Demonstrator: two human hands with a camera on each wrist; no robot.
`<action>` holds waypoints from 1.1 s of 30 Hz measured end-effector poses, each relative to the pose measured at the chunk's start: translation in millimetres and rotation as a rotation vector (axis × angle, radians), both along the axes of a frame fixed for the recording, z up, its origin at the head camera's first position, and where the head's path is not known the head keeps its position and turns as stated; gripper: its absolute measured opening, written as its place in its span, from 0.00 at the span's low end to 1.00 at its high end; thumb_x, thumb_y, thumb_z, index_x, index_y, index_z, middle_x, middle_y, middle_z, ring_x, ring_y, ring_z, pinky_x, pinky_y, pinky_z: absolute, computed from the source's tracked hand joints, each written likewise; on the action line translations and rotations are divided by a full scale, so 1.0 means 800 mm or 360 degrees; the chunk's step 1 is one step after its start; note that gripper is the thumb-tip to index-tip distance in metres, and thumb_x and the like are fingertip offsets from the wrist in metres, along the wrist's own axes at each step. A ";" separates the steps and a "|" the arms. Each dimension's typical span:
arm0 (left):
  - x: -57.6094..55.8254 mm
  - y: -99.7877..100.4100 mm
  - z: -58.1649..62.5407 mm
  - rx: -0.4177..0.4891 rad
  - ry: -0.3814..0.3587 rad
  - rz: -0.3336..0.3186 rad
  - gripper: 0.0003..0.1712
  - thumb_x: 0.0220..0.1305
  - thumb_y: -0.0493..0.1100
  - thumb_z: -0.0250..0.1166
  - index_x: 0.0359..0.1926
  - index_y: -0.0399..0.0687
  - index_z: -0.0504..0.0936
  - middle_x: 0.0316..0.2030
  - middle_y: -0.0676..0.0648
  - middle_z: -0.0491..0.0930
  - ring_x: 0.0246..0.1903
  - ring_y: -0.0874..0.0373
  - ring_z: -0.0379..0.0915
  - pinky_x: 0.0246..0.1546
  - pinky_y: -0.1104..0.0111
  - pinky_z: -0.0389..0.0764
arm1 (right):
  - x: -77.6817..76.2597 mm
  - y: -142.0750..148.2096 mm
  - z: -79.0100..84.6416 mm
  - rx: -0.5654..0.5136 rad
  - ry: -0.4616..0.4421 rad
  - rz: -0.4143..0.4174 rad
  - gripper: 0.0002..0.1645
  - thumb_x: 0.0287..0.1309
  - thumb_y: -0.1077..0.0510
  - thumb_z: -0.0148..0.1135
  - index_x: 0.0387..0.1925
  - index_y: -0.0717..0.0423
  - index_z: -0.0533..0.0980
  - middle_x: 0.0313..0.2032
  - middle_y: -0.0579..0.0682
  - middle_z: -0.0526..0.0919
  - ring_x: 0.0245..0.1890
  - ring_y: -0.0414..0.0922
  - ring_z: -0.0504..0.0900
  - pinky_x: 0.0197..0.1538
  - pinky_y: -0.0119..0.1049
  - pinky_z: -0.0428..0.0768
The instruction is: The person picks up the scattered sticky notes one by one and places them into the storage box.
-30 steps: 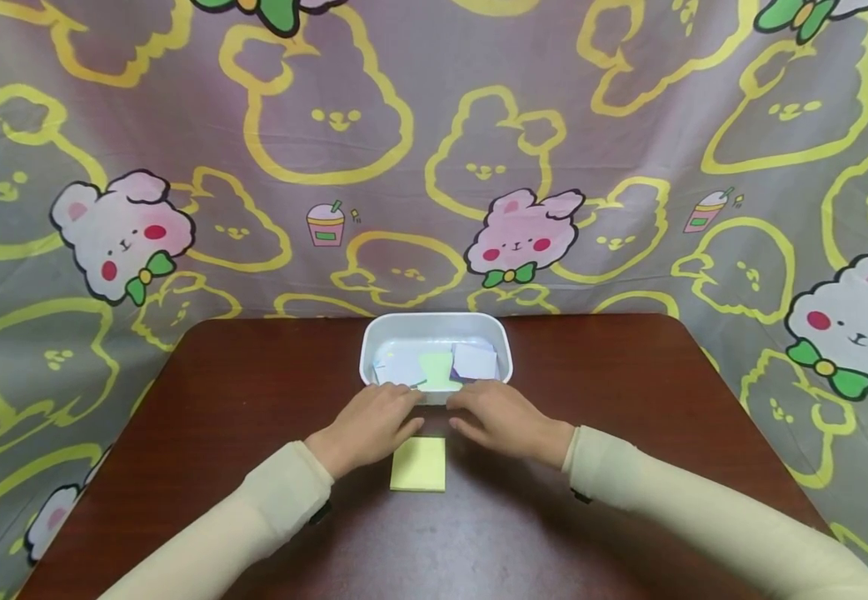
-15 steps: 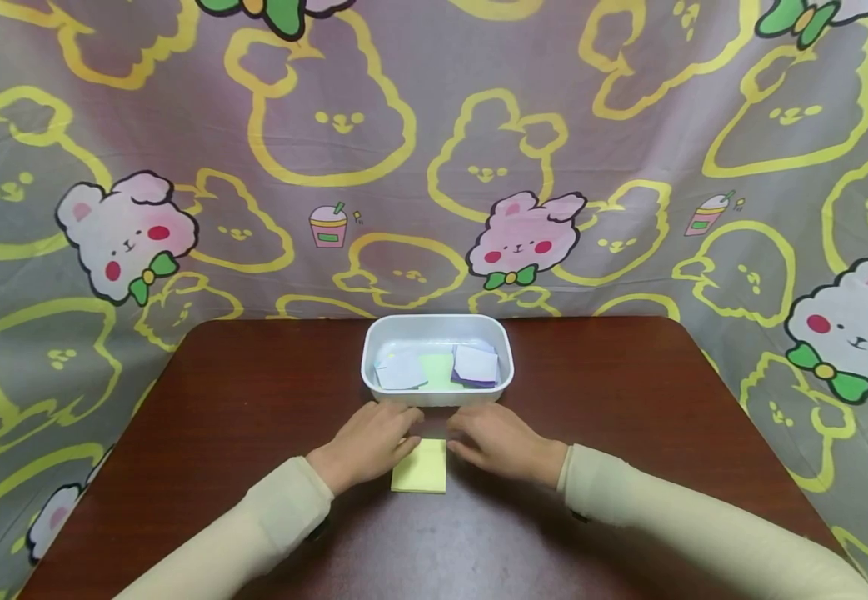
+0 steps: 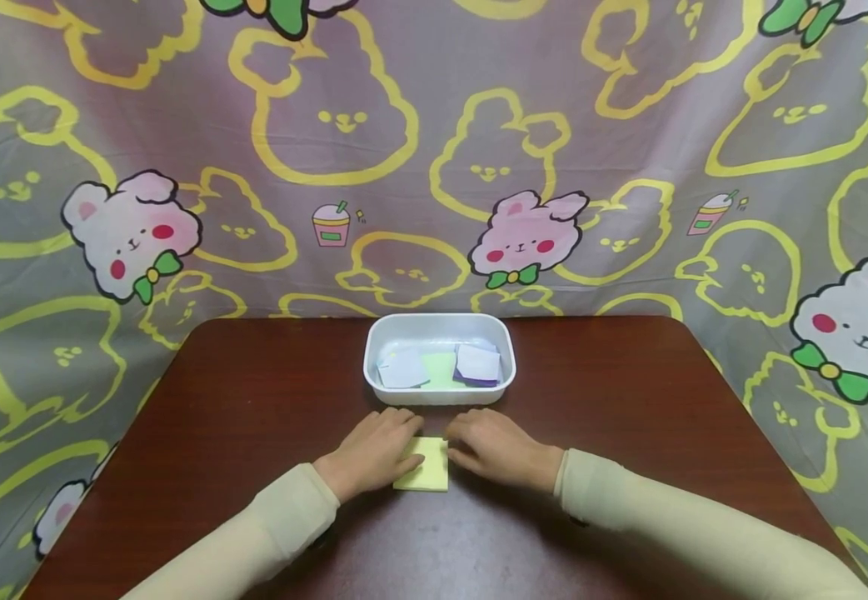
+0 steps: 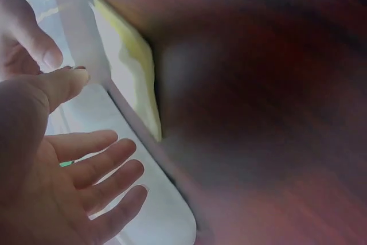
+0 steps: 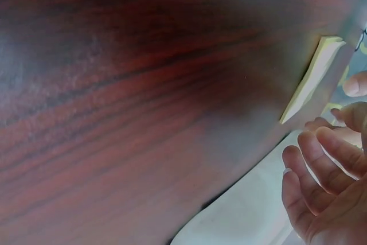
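Observation:
A yellow sticky note pad (image 3: 435,473) lies flat on the dark wooden table, nearer me than the white tray. My left hand (image 3: 376,450) is over the pad's left edge in the head view, thumb towards its middle. My right hand (image 3: 500,446) is close by the pad's right edge. Both wrist views show relaxed, spread fingers with nothing between them: the left hand (image 4: 63,170) and the right hand (image 5: 330,182) look apart from the pad (image 4: 132,64).
The white tray (image 3: 440,398) stands behind the hands at the table's far side. It holds a pale paper stack (image 3: 401,372), a light green paper (image 3: 440,371) and a white and purple stack (image 3: 478,365). A patterned curtain (image 3: 404,167) hangs behind the table.
Both hands have drawn back from the tray's front rim towards me and now flank the pad. The left hand covers the pad's upper left part. The tray's papers look unmoved.

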State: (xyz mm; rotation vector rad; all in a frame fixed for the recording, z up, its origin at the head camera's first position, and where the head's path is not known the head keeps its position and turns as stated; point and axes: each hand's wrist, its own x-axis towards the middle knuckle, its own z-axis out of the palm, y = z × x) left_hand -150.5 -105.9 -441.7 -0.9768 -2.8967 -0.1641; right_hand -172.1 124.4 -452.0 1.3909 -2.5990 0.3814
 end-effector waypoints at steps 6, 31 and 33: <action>0.002 0.004 -0.009 -0.0041 -0.0017 0.0018 0.32 0.60 0.57 0.71 0.58 0.40 0.79 0.53 0.45 0.81 0.52 0.49 0.78 0.50 0.55 0.81 | 0.003 -0.001 -0.003 0.0039 -0.0039 -0.0008 0.07 0.63 0.53 0.65 0.40 0.51 0.83 0.36 0.42 0.85 0.36 0.40 0.82 0.43 0.36 0.80; 0.002 0.007 -0.006 0.0078 -0.0154 0.0020 0.23 0.48 0.46 0.81 0.38 0.41 0.81 0.32 0.48 0.70 0.26 0.57 0.67 0.26 0.65 0.72 | 0.000 0.003 0.000 0.0035 0.0034 0.0006 0.05 0.63 0.53 0.66 0.38 0.48 0.83 0.33 0.40 0.83 0.34 0.38 0.80 0.41 0.35 0.79; 0.002 0.007 -0.006 0.0121 -0.0186 0.0024 0.23 0.47 0.45 0.82 0.38 0.40 0.81 0.33 0.48 0.69 0.25 0.58 0.66 0.25 0.66 0.71 | 0.000 0.004 0.000 0.0041 0.0031 0.0004 0.05 0.63 0.52 0.66 0.38 0.48 0.83 0.33 0.40 0.83 0.35 0.38 0.81 0.41 0.35 0.79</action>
